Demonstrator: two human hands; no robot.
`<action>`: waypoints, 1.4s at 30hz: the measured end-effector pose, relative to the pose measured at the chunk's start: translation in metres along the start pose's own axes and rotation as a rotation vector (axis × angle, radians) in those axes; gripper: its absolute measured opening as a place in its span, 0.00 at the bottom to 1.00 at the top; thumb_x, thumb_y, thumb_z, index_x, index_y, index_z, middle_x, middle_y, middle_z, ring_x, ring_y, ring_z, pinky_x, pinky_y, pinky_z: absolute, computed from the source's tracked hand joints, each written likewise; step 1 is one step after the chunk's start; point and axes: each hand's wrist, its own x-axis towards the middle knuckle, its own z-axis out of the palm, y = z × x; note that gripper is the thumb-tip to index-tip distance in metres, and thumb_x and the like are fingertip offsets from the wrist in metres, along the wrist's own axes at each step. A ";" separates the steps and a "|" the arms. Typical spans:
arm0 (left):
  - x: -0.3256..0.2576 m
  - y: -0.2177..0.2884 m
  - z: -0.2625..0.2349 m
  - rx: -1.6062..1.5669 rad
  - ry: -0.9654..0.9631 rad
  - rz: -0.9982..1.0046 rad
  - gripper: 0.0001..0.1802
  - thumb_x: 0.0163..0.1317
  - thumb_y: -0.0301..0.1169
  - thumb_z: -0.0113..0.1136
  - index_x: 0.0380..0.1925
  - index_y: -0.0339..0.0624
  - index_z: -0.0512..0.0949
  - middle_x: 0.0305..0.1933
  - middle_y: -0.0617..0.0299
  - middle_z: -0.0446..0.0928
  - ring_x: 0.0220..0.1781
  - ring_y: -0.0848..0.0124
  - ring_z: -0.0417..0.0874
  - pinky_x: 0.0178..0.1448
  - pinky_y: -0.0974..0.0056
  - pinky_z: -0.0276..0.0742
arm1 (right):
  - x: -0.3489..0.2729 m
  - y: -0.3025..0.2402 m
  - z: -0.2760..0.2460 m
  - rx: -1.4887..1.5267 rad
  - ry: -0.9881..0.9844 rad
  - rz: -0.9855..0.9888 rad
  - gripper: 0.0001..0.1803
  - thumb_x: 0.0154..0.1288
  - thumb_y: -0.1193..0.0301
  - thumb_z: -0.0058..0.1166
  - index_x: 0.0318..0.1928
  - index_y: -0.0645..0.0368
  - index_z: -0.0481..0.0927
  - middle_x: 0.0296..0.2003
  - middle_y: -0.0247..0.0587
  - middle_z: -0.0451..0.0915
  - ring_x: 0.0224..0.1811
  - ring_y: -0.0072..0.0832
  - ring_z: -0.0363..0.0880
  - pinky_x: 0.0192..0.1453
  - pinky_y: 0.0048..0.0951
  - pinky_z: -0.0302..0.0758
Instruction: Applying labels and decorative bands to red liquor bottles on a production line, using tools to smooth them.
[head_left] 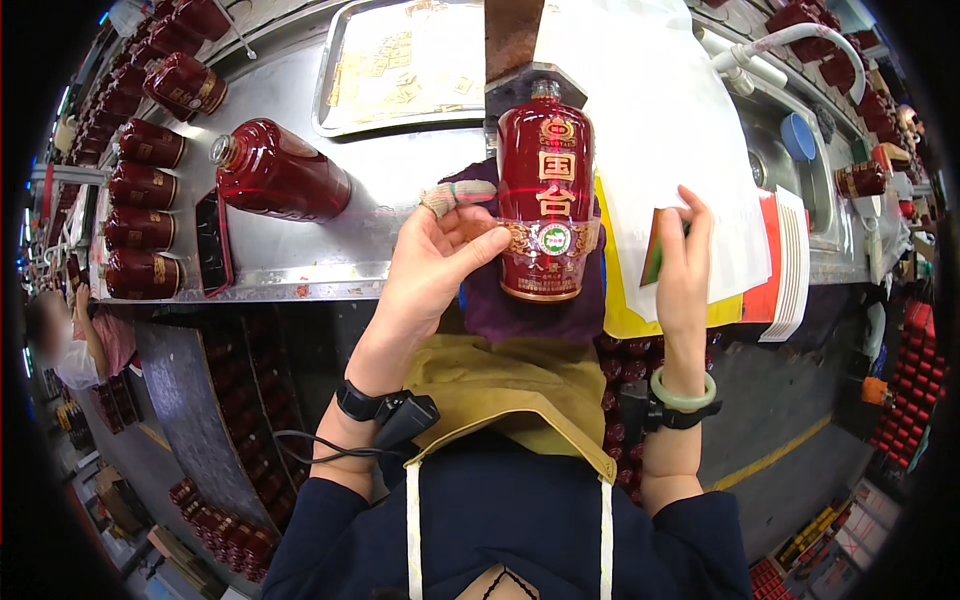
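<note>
A dark red glass bottle [546,150] with gold lettering lies neck away from me on a purple cloth [490,312]. Round its lower part runs a clear patterned strip [578,240] with a round white and green emblem, its ends standing out past the glass. My left hand [440,250] is closed at the strip's left end, thumb against it; a fabric cover sits on one finger. Away from the bottle, over white sheets [735,240], my right hand [682,270] holds a small green and gold card [653,250] by its fingers.
Another red bottle [275,170] stands left on the metal bench, beside a black and red tray-like object [213,243] and several more bottles [142,222]. A metal tray [330,75] holds small gold pieces. Right are a sink [825,190], a tap [800,32] and a blue cup [797,135].
</note>
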 end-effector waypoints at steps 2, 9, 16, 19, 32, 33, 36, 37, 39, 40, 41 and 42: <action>0.000 -0.001 0.000 0.003 -0.001 -0.004 0.28 0.65 0.25 0.76 0.61 0.37 0.73 0.50 0.61 0.80 0.55 0.72 0.84 0.63 0.64 0.80 | -0.005 -0.020 0.001 0.216 0.049 -0.117 0.21 0.80 0.73 0.54 0.67 0.66 0.71 0.50 0.39 0.76 0.52 0.24 0.74 0.60 0.27 0.72; 0.000 -0.001 -0.002 0.024 0.008 -0.013 0.27 0.66 0.25 0.75 0.61 0.37 0.73 0.50 0.61 0.81 0.54 0.72 0.84 0.61 0.65 0.81 | -0.011 -0.029 0.011 -0.030 -0.089 -0.135 0.12 0.72 0.82 0.59 0.53 0.65 0.84 0.40 0.40 0.86 0.40 0.20 0.81 0.46 0.24 0.77; 0.004 -0.008 -0.006 0.184 0.061 0.062 0.25 0.69 0.24 0.70 0.64 0.35 0.74 0.53 0.59 0.80 0.49 0.74 0.83 0.54 0.67 0.81 | -0.014 -0.038 -0.007 0.158 -0.255 -0.147 0.14 0.76 0.78 0.52 0.57 0.66 0.82 0.42 0.32 0.72 0.39 0.18 0.66 0.45 0.21 0.65; 0.001 -0.021 -0.012 0.546 0.168 0.232 0.30 0.69 0.24 0.67 0.69 0.32 0.71 0.63 0.52 0.77 0.55 0.68 0.82 0.59 0.64 0.80 | -0.021 -0.045 0.002 -0.188 -0.312 -0.529 0.51 0.47 0.56 0.85 0.69 0.64 0.74 0.54 0.48 0.73 0.57 0.41 0.75 0.60 0.37 0.75; -0.026 -0.057 -0.003 1.065 -0.031 0.697 0.48 0.58 0.68 0.68 0.69 0.45 0.78 0.89 0.42 0.45 0.88 0.35 0.41 0.82 0.26 0.38 | -0.021 -0.024 0.024 -0.151 -0.272 -0.547 0.64 0.37 0.57 0.90 0.73 0.70 0.70 0.66 0.60 0.75 0.68 0.49 0.78 0.70 0.44 0.77; -0.026 -0.057 0.000 1.062 -0.038 0.697 0.48 0.58 0.68 0.68 0.69 0.45 0.78 0.89 0.42 0.45 0.88 0.35 0.41 0.82 0.26 0.38 | -0.019 -0.028 0.022 -0.068 -0.309 -0.487 0.64 0.35 0.57 0.90 0.73 0.70 0.71 0.66 0.59 0.75 0.67 0.48 0.79 0.69 0.44 0.78; -0.033 -0.046 0.014 1.169 -0.022 0.715 0.56 0.45 0.60 0.82 0.72 0.45 0.74 0.87 0.34 0.42 0.87 0.34 0.43 0.82 0.27 0.42 | -0.014 -0.031 0.017 -0.071 -0.313 -0.510 0.63 0.34 0.58 0.91 0.71 0.70 0.73 0.64 0.57 0.77 0.66 0.47 0.80 0.68 0.42 0.78; -0.033 -0.046 0.014 1.169 -0.031 0.714 0.56 0.45 0.60 0.82 0.72 0.45 0.74 0.87 0.34 0.42 0.87 0.34 0.43 0.82 0.27 0.42 | -0.015 -0.027 0.019 -0.086 -0.301 -0.535 0.62 0.34 0.58 0.90 0.71 0.69 0.73 0.64 0.56 0.77 0.65 0.47 0.80 0.68 0.42 0.78; -0.032 -0.046 0.011 1.006 0.083 0.718 0.61 0.42 0.52 0.87 0.76 0.40 0.69 0.87 0.33 0.44 0.86 0.35 0.46 0.84 0.33 0.46 | -0.021 -0.019 0.025 -0.249 -0.267 -0.565 0.63 0.34 0.58 0.90 0.72 0.68 0.72 0.65 0.56 0.76 0.66 0.49 0.78 0.69 0.45 0.77; -0.032 -0.044 0.012 0.997 0.093 0.763 0.65 0.40 0.47 0.88 0.77 0.34 0.65 0.86 0.33 0.48 0.86 0.36 0.50 0.84 0.37 0.51 | -0.021 -0.013 0.025 -0.235 -0.274 -0.570 0.62 0.37 0.57 0.89 0.74 0.66 0.71 0.67 0.54 0.74 0.67 0.49 0.75 0.72 0.44 0.73; -0.031 -0.044 0.012 0.999 0.083 0.759 0.65 0.40 0.47 0.88 0.77 0.34 0.65 0.86 0.33 0.48 0.86 0.36 0.50 0.84 0.37 0.51 | -0.019 -0.013 0.020 -0.234 -0.270 -0.561 0.62 0.37 0.57 0.89 0.74 0.66 0.71 0.67 0.54 0.74 0.67 0.49 0.75 0.72 0.44 0.73; -0.030 -0.044 0.012 1.038 0.083 0.841 0.64 0.40 0.48 0.88 0.76 0.34 0.65 0.86 0.33 0.49 0.85 0.36 0.52 0.83 0.37 0.53 | -0.016 -0.017 0.013 -0.187 -0.324 -0.552 0.58 0.43 0.59 0.86 0.75 0.65 0.70 0.68 0.54 0.73 0.68 0.49 0.74 0.73 0.42 0.71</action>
